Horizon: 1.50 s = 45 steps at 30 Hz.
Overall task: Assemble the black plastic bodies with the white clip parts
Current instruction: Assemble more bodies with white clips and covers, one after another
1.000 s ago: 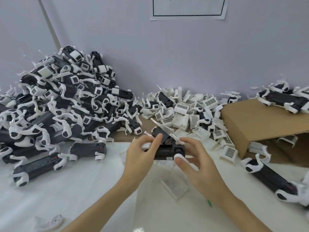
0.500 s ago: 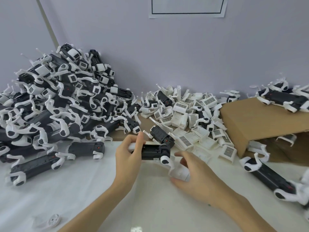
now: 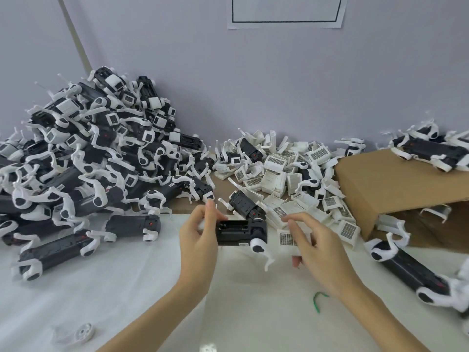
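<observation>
Steadying a black rectangular plastic body (image 3: 239,232) open-side-up, the left hand (image 3: 196,240) is gripping its end; just beside, the right hand (image 3: 314,246) is pinching a white ribbed plastic clip part (image 3: 288,239), apparently ready for fitting.

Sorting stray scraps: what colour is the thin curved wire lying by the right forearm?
Green, the thin curved wire; head view.

Place: my assembly workbench.
Evidence: heaped black-and-white units (image 3: 101,158), loose white clip parts (image 3: 286,171), cardboard box (image 3: 396,184).
</observation>
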Tool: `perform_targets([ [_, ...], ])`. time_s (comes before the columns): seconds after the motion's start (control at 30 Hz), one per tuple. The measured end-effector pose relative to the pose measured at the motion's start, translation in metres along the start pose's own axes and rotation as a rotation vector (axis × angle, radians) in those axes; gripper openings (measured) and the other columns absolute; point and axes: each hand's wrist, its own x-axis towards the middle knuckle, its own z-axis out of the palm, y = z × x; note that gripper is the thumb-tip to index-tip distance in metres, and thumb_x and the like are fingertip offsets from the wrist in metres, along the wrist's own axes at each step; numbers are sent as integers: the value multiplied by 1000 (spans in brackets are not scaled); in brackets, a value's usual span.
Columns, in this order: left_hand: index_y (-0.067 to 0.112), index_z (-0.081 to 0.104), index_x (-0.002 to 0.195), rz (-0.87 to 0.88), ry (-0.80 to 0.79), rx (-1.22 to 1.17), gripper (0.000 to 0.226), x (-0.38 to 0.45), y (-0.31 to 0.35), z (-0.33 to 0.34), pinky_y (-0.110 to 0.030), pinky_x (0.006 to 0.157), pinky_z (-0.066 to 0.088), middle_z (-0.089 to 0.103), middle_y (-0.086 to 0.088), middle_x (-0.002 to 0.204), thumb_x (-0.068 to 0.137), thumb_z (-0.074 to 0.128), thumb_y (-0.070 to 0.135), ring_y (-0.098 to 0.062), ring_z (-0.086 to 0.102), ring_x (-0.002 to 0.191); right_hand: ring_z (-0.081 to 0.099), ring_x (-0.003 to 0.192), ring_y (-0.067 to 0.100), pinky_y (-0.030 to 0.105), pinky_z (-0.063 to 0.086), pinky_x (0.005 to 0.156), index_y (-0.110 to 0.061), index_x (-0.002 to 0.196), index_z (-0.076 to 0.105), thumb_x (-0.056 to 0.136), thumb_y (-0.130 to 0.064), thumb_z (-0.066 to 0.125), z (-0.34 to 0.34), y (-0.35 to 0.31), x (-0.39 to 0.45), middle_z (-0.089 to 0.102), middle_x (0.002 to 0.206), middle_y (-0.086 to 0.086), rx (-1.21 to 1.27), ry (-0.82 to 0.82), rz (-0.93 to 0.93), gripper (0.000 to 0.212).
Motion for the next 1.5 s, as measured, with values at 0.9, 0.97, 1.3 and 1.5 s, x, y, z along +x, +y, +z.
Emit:
perform_targets([
  [0.9, 36, 70, 104, 112, -196, 211, 31, -22, -14, 5, -13, 77, 47, 60, 9, 107, 97, 52, 61, -5, 64, 100, 61, 115, 3, 23, 52, 90, -46, 134, 58, 94, -44, 73, 21, -33, -24, 60, 123, -23, -186, -250, -288, 42],
  [0.97, 36, 67, 99, 124, -237, 275, 34, -20, -14, 2, -14, 71, 46, 67, 10, 96, 98, 50, 65, -6, 65, 91, 65, 111, 5, 26, 54, 88, -44, 131, 61, 95, -45, 71, 20, -33, -23, 64, 120, -22, -155, -259, -278, 37],
  [1.3, 25, 74, 102, -138, -354, -5, 7, -12, -6, 0, -31, 64, 60, 73, -8, 95, 104, 68, 28, -23, 68, 76, 70, 86, 18, 26, 58, 67, -49, 124, 65, 97, -58, 56, 15, -36, -21, 73, 99, -9, 107, -356, -74, 30],
  [1.5, 32, 65, 127, 118, -460, 5, 29, -10, -11, -7, -35, 85, 52, 69, 2, 111, 100, 66, 42, -20, 65, 97, 65, 111, 3, 13, 51, 88, -35, 120, 71, 99, -22, 70, 2, -35, -16, 71, 112, -20, 74, -279, -153, 25],
])
